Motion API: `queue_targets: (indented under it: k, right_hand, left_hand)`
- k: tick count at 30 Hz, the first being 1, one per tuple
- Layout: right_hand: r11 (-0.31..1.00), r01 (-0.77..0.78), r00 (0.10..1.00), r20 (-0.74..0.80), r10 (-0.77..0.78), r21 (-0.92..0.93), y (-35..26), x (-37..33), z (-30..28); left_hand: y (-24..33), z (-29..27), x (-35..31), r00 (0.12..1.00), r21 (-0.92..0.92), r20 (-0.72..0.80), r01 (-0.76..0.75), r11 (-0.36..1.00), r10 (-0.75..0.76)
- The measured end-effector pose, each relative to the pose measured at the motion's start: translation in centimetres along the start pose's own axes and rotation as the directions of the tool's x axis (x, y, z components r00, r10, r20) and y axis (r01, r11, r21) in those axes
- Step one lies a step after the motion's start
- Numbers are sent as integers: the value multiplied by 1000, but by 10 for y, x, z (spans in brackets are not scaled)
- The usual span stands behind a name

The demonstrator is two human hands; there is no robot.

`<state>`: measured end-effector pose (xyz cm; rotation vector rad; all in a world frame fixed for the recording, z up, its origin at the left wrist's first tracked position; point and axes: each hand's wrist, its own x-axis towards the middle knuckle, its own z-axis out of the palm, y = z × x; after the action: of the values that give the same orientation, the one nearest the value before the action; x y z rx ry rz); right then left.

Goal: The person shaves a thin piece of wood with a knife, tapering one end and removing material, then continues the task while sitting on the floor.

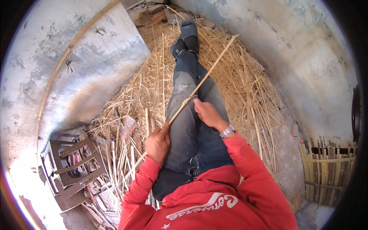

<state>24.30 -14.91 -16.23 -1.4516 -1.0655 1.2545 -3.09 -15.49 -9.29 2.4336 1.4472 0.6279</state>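
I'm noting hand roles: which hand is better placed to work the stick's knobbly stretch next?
Likely the right hand: it is beside the knobbly stretch, while the left hand holds the stick farther from it.

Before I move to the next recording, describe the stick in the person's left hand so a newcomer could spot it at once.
Find the dark jeans stretched out over the straw. Slanting across them is a long tan stick, gripped by the left hand, with the right hand beside its knobbly joint. Unlike the thin straw below, it is thick and hand-held.
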Motion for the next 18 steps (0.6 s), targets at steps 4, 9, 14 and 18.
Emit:
queue_targets:
  k: [4, 9, 14, 18]
  right_hand:
    - [943, 321, 890, -312, -333, -92, -41, -3, 8]
    - [819, 226, 854, -298, -427, -527, -65, 0, 19]
    - [784, 258, 896, -164, -413, -565, -59, 4, 24]
    - [668, 420, 822, -54, -567, -614, -53, -6, 41]
  left_hand:
    - [-2, 5, -10, 997, -87, -22, 66, 994, -68]
    - [-3, 1, -7, 999, -22, -6, 32, 999, -32]
    - [-2, 2, -8, 999, -14, -2, 43, 999, -43]
    - [-3, 4, -6, 994, -157, 18, 110, 981, -108]
